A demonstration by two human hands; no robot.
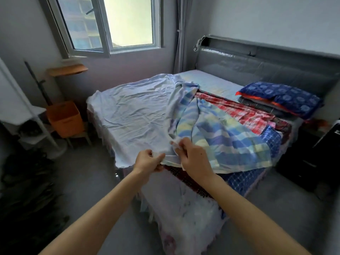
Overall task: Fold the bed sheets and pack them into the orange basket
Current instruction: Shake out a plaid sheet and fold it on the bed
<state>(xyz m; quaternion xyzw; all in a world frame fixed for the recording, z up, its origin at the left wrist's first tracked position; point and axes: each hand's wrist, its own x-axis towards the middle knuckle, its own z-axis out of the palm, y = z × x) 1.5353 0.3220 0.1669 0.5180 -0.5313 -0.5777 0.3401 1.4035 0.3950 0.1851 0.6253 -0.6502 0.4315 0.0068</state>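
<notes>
Left hand (147, 161) and right hand (193, 160) are close together at the near edge of the bed (184, 214). Both have fingers curled, pinching the hem of the pale blue sheet (132, 115), which lies spread and creased. Just right lies a bunched blue-yellow checked sheet (220, 138); beyond it, a red plaid sheet (239, 111). Orange basket (64, 119) stands left of the bed, apart from all 3 sheets.

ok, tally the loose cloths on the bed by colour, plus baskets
Pale blue plain sheet: 1
Pastel checked sheet: 1
Red checked sheet: 1
Dark blue grid sheet: 1
Maroon checked cloth: 1
Orange basket: 1
Total: 6
</notes>
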